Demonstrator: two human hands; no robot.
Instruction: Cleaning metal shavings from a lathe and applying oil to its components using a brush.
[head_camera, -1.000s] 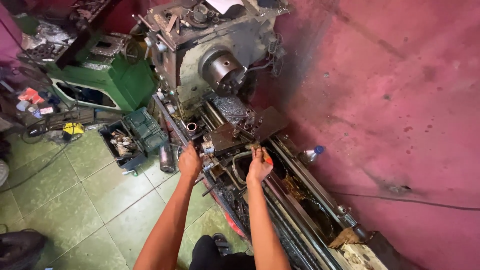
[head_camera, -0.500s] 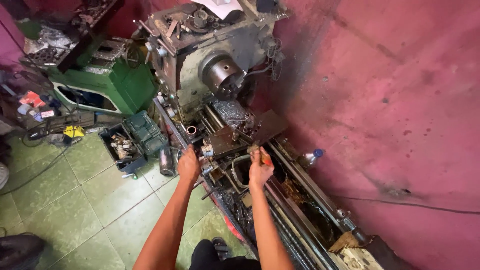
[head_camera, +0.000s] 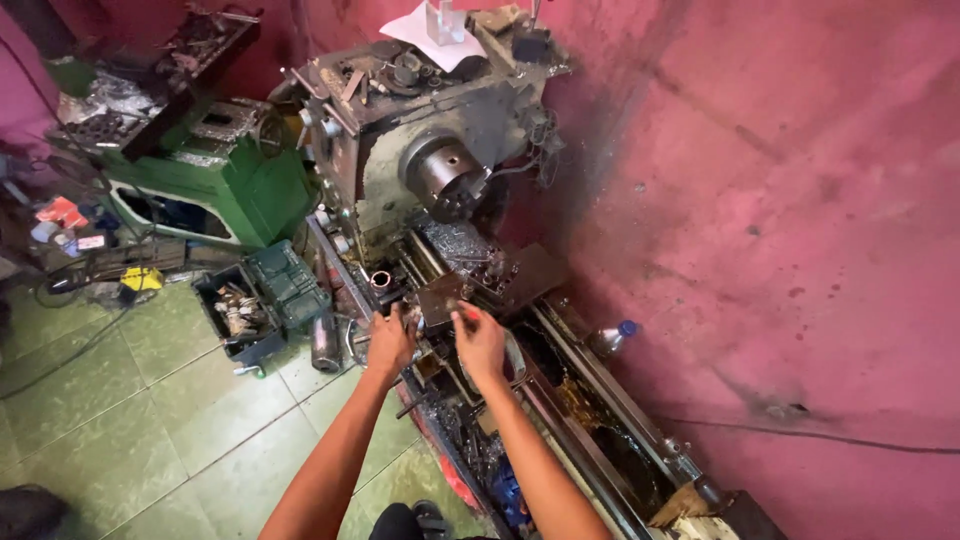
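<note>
Mid-frame: I am resting my left hand (head_camera: 388, 342), fingers curled, on the grimy grey metal lathe carriage (head_camera: 470, 290); my right hand (head_camera: 480, 340) is pinching a small red-tipped object. Risk: oily surfaces causing slips toward the steel chuck (head_camera: 447, 178).

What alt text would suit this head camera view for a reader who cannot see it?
A person's left hand and right hand rest on the carriage of a grimy metal lathe beside a pink wall, below its round chuck. An open green toolbox sits on the tiled floor.
</note>
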